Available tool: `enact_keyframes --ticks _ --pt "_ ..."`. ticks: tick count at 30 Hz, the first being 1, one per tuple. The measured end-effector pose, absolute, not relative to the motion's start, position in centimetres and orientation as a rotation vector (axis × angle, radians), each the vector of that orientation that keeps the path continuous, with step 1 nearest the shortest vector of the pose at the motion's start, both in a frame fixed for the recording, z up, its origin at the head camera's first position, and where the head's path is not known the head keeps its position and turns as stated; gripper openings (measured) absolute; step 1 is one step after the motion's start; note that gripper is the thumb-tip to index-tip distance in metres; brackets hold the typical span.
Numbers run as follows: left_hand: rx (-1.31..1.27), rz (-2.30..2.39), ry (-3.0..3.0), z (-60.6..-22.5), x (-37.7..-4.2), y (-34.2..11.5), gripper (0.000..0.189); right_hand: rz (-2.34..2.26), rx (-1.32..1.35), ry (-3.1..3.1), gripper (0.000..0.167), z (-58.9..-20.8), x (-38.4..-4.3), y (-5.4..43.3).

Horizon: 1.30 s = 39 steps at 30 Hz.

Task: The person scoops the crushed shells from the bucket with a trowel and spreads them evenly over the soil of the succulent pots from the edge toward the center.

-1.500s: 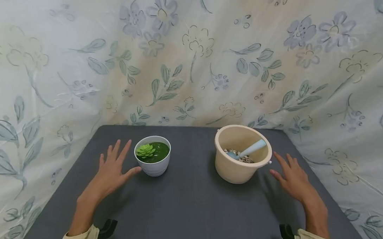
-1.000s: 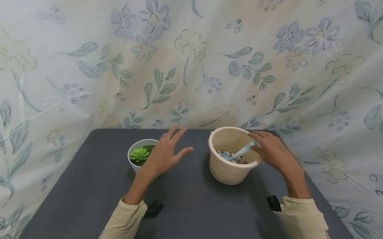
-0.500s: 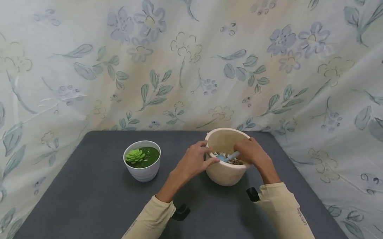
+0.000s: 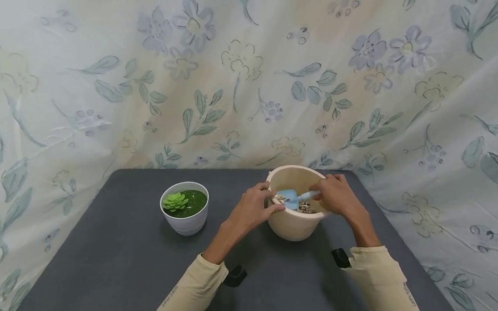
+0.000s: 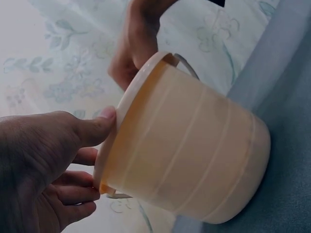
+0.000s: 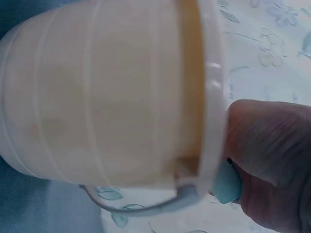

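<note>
A cream bucket (image 4: 294,228) stands on the dark table, with small mixed-colour bits, like gravel or bark chips, in its bottom. My left hand (image 4: 251,206) grips its left rim, thumb toward the near side; in the left wrist view the thumb and fingers of that hand (image 5: 63,160) pinch the rim. Curled round the handle of a light blue toy-like shovel (image 4: 291,199), my right hand (image 4: 338,196) is over the right side of the bucket. The shovel's blade lies within the bucket mouth, with some bits on it. The handle's end (image 6: 226,183) shows below the right hand in the right wrist view.
A white pot (image 4: 186,225) with a green succulent (image 4: 175,202) and a green surface stands left of the bucket. The bucket has a thin bail handle (image 6: 141,209). Floral cloth (image 4: 246,82) hangs behind and beside the grey table (image 4: 124,251).
My left hand came from near the white pot to the bucket rim. My right hand reached into the bucket, took the shovel's handle, and has lifted the blade with bits on it.
</note>
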<state>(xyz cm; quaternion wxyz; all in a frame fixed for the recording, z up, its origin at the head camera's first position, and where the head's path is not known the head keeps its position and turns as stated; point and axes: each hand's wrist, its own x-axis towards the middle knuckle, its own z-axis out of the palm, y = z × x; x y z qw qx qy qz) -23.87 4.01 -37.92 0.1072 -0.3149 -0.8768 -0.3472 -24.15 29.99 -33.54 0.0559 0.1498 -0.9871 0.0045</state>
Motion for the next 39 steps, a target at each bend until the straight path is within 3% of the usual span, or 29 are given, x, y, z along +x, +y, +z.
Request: enact_keyframes --ticks 8,21,27,39 --pt "-0.9 -1.044 -2.584 -38.1 -23.7 2.9 0.043 0.058 0.427 -2.924 0.025 -31.6 -22.9 29.8" --pt "-0.959 -0.936 -2.665 -38.1 -23.4 1.0 0.059 0.142 0.263 -3.004 0.028 -30.7 -22.6 30.2" --pt "-1.014 -0.868 -2.729 -37.2 -22.7 -1.1 0.072 0.171 0.341 -2.892 0.024 -29.3 -21.2 30.4" --pt "-0.777 -0.853 -2.693 -37.5 -22.0 -9.0 0.067 0.251 0.551 -2.816 0.024 -28.4 -20.6 26.6"
